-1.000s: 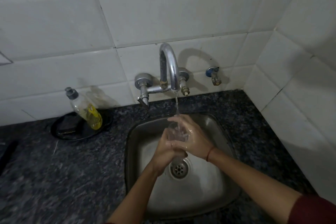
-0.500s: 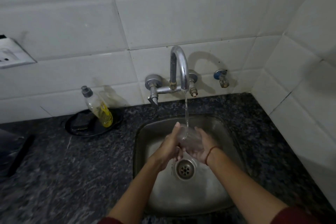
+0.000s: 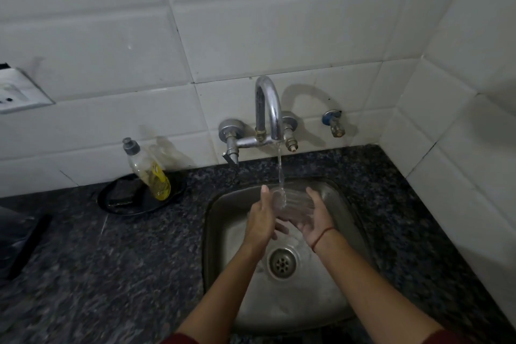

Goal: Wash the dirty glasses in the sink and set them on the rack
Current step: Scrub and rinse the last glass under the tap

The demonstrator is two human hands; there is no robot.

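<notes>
I have the glass (image 3: 297,208) between my two hands, up off the bottom of the sink (image 3: 223,212) and right under the tap (image 3: 267,109). My right hand (image 3: 317,222) is cupped round it from below and from the side, palm turned up, thumb pointing toward the wall, so the glass lies in that curl of fingers. My left hand (image 3: 261,222) is flat, with its fingers straight and pressed against the other side of the glass.

The glass is clear and plain. I can see the steel of the sink through it, and its edges are smeared by blur and wet. It lies tilted rather than upright. I cannot tell for sure which end is the mouth. The thin stream of water (image 3: 280,176) falls onto it close to my left fingertips.

The drain (image 3: 282,261) sits below my wrists. A red thread (image 3: 322,236) is round my right wrist.

On the dark speckled counter (image 3: 111,274) to the left stands a soap bottle (image 3: 148,170) with yellow liquid, leaning on a black dish (image 3: 173,193) beside a dark scrubber (image 3: 122,191).
</notes>
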